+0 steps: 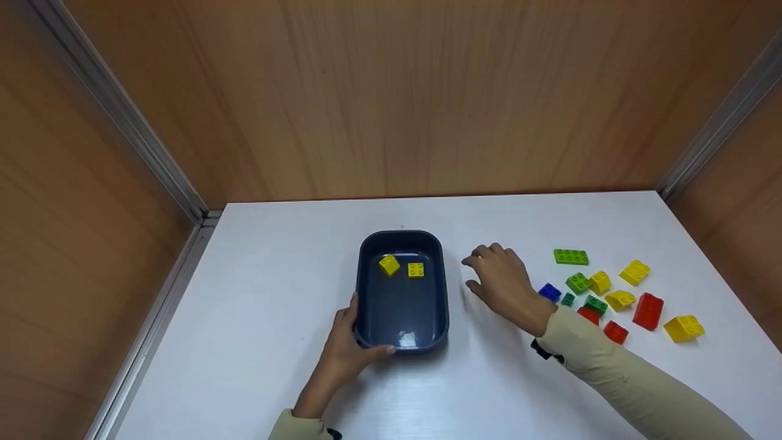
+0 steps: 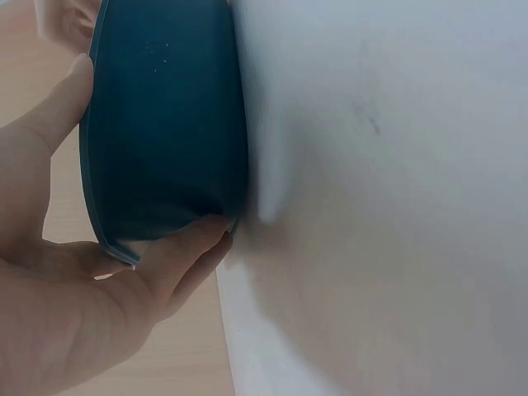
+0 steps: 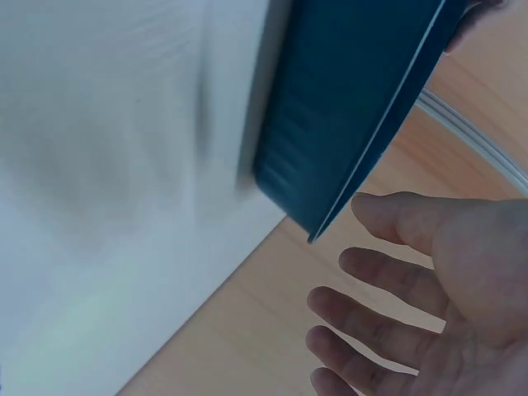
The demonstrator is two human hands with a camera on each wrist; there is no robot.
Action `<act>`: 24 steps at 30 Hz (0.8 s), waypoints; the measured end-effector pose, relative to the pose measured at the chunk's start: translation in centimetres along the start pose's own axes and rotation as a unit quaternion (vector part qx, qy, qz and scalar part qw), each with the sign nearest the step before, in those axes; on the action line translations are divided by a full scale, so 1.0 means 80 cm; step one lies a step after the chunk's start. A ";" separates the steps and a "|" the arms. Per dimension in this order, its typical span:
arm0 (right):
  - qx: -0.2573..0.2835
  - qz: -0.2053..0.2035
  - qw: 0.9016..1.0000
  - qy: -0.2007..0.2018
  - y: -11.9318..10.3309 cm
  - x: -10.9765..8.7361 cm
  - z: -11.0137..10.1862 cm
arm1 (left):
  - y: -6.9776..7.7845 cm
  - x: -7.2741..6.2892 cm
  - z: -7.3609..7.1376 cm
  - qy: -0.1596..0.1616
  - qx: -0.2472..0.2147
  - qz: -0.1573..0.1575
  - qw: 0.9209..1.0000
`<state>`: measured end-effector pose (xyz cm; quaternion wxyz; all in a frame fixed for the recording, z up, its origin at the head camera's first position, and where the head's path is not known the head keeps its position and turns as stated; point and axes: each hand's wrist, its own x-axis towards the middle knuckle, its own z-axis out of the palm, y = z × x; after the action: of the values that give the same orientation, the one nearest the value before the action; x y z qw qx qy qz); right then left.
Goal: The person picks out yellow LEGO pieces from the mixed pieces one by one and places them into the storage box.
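Note:
A dark blue rectangular tray (image 1: pixel 402 311) sits mid-table with two yellow toy bricks (image 1: pixel 389 264) inside, toward its far end. My left hand (image 1: pixel 343 349) holds the tray at its near left corner, thumb along the near rim and fingers against the left side. In the left wrist view the fingers (image 2: pixel 186 256) wrap the tray's outer wall (image 2: pixel 165 124). My right hand (image 1: pixel 502 278) hovers just right of the tray, fingers spread and nothing in them. The right wrist view shows that palm bare, its fingertips apart from the tray (image 3: pixel 346 107).
Right of my right hand lie several loose bricks, among them a light green one (image 1: pixel 571 256), a red one (image 1: pixel 648 311), a yellow one (image 1: pixel 684 329) and a blue one (image 1: pixel 550 292). My right sleeve (image 1: pixel 602 360) partly covers the nearest. Wooden panels (image 1: pixel 427 98) enclose the white table (image 1: pixel 256 293).

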<state>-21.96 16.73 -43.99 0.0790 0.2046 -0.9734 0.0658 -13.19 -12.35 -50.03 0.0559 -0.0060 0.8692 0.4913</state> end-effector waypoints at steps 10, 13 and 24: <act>-0.002 0.012 1.000 0.026 0.038 -0.021 0.003 | 0.001 -0.001 -0.001 0.000 -0.001 0.002 1.000; 0.002 0.016 0.999 0.027 0.048 -0.027 0.004 | 0.001 -0.001 -0.001 0.000 -0.001 0.003 1.000; 0.010 0.034 0.999 0.036 0.084 -0.048 0.002 | 0.001 -0.001 -0.001 -0.001 0.001 0.002 1.000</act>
<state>-21.28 24.28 -45.48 0.1091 0.1693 -0.9757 0.0859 -13.08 -12.40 -49.94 0.0562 -0.0040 0.8694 0.4908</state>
